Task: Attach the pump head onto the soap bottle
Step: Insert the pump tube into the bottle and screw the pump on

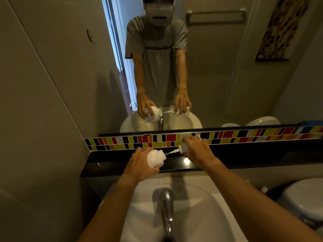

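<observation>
My left hand [139, 165] grips a white soap bottle [155, 158], tilted on its side with its open neck pointing right. My right hand [197, 151] holds the white pump head [183, 147] sideways, most of it hidden under my fingers. Its thin dip tube [172, 152] points left, and the tube's tip sits at the bottle's mouth. Both are held above the black ledge [244, 158], in front of the coloured tile strip. The mirror shows the same pose from the other side.
A white sink [201, 215] with a chrome tap [167, 205] lies right below my arms. A large mirror [218, 67] fills the wall ahead. A white toilet [304, 198] stands at the right, and a grey wall closes off the left.
</observation>
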Motion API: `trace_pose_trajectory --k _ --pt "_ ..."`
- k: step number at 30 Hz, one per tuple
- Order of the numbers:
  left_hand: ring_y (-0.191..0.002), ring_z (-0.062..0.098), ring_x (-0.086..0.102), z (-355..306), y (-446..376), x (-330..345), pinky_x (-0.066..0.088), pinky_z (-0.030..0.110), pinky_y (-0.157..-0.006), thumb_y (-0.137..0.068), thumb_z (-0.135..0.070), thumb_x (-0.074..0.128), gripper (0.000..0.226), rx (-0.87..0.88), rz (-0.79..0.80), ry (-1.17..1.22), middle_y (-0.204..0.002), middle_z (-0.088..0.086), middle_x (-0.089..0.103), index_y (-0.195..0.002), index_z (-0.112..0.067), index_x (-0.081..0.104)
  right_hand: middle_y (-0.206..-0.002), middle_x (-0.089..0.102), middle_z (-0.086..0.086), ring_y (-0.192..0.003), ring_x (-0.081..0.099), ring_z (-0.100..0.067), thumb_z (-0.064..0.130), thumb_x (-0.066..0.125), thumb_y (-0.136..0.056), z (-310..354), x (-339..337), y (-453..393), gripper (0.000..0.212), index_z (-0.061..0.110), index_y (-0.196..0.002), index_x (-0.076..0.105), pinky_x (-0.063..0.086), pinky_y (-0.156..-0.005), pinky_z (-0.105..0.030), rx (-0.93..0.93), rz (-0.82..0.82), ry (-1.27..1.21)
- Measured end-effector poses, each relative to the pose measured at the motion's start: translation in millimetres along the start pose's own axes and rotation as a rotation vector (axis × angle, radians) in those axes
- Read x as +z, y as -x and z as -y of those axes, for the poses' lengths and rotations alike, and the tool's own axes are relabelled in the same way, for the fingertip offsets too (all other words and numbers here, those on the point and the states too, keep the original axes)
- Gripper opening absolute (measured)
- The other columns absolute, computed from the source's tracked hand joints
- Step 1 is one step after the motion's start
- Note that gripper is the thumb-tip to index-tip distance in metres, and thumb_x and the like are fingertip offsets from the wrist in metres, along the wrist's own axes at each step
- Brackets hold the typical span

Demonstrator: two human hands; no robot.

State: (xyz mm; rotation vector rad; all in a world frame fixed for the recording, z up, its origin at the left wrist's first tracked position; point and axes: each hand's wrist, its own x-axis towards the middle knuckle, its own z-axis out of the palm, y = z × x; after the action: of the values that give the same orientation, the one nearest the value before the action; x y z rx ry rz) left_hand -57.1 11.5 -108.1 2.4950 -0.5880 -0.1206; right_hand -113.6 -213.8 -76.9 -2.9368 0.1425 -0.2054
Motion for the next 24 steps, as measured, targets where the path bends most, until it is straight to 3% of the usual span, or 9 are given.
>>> trace_pose_trajectory --k 12,18,22,24 --pt "-0.11 0.021 0.053 -34.0 8.5 -6.8 0.054 0.037 -0.09 -0.06 -0.051 0.077 0.076 0.086 0.025 0.029 -0.123 -0.001 0.045 -0.127 -0.033 0.044 -0.133 0.057 -0.006 -0.128 0.048 -0.028 0.024 0.072 -0.08 29.5 -18.0 15.4 0.052 0.02 -0.127 0.05 0.033 -0.108 -0.05 -0.101 -0.02 0.13" --pt "-0.112 0.017 0.053 -43.9 10.1 -10.7 0.052 0.036 -0.094 -0.064 -0.053 0.075 0.074 0.123 0.035 0.11 -0.128 -0.004 0.049 -0.129 -0.034 0.044 -0.138 0.054 -0.008 -0.131 0.047 -0.028 0.028 0.073 -0.081 42.8 -27.4 17.4 0.058 0.019 -0.132 0.047 0.033 -0.109 -0.051 -0.199 0.048 0.167" --pt "-0.107 0.012 0.056 -45.6 15.1 -12.4 0.049 0.022 -0.081 -0.068 -0.054 0.074 0.07 0.091 0.025 0.232 -0.122 -0.009 0.055 -0.128 -0.032 0.045 -0.144 0.048 -0.006 -0.138 0.04 -0.026 0.029 0.075 -0.078 48.0 -34.8 21.8 0.064 0.018 -0.134 0.046 0.028 -0.115 -0.056 -0.248 0.018 0.052" --pt "-0.106 0.013 0.057 -44.2 16.2 -11.8 0.048 0.019 -0.076 -0.069 -0.051 0.075 0.068 0.058 0.007 0.307 -0.118 -0.009 0.054 -0.127 -0.032 0.045 -0.145 0.046 -0.004 -0.139 0.038 -0.023 0.029 0.074 -0.077 46.2 -33.7 23.6 0.058 0.017 -0.129 0.052 0.025 -0.117 -0.06 -0.253 -0.112 -0.113"
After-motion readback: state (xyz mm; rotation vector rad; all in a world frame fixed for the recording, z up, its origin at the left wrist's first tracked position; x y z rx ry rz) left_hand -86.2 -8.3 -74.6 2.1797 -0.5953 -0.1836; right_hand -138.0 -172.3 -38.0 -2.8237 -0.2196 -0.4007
